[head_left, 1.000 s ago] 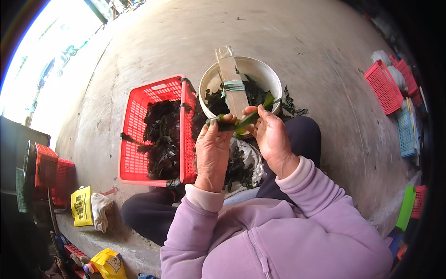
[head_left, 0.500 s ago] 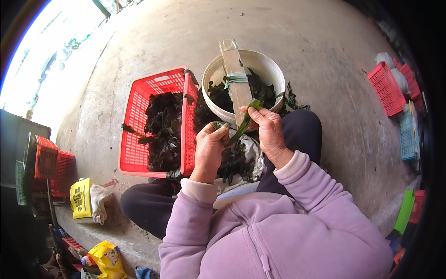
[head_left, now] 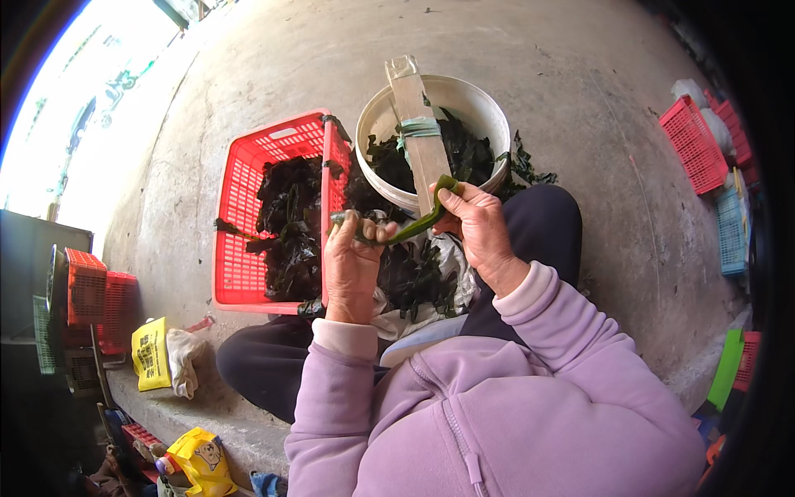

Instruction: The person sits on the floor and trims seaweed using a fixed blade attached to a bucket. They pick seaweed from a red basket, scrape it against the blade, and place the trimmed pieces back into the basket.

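A dark green seaweed strip (head_left: 421,224) stretches between my two hands. My left hand (head_left: 354,261) grips one end beside the red basket's right side; my right hand (head_left: 480,232) pinches the upper end near the foot of a wooden board (head_left: 426,161). The board, bound with teal cord, lies across a white bucket (head_left: 497,124) holding more dark seaweed (head_left: 468,149). The red plastic basket (head_left: 248,153) at the left holds a dark, wet heap of seaweed (head_left: 286,269). More seaweed lies on a pale sack (head_left: 455,282) between my legs, partly hidden by my hands.
Stacked red baskets (head_left: 112,306) and a yellow bag with cloth (head_left: 149,356) are at the left. Another yellow bag (head_left: 203,460) lies at lower left. Red (head_left: 691,145) and blue baskets (head_left: 729,232), with a green item (head_left: 725,369), line the right edge of the concrete floor (head_left: 596,124).
My left hand has moved left toward the red basket, drawing the strip out longer between my hands. My right hand still grips its upper end, slightly farther right than a second ago.
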